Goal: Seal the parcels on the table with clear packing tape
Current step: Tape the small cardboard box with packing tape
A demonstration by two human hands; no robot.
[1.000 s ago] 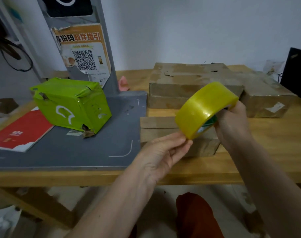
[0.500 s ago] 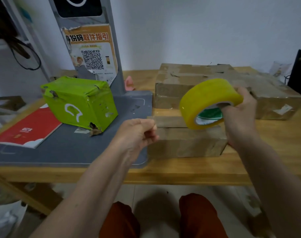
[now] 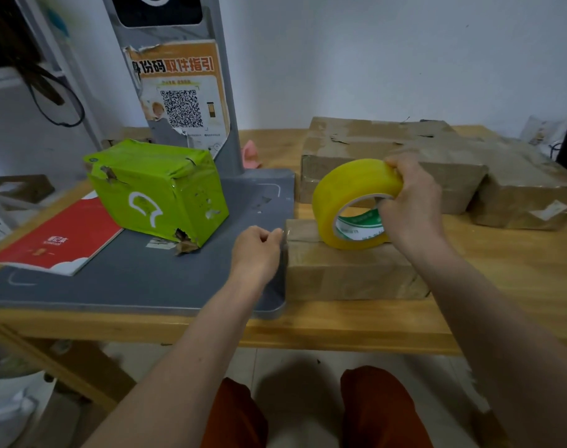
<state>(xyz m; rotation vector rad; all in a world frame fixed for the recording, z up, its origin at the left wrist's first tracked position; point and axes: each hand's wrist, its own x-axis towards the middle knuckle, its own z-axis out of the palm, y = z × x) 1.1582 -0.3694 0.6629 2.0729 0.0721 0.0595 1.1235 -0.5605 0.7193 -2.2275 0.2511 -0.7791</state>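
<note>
Tape roll point(image 3: 356, 202) lowered onto small parcel point(image 3: 350, 270), right hand point(image 3: 411, 205) gripping it, left hand point(image 3: 258, 250) pinching tape end.

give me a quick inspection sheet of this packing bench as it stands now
surface: wooden table with a grey scanner base on its left part
job's things: yellow tape roll resting on the near brown parcel; two larger brown parcels behind; green parcel, torn at a corner, on the grey base
clutter: red booklet; pink item behind the post
hands: right hand grips the roll; left hand, fingers curled, pinches at the parcel's left top edge, tape end too clear to confirm
cables: black loop hanging upper left
surroundings: white wall, QR poster on the grey post
</note>
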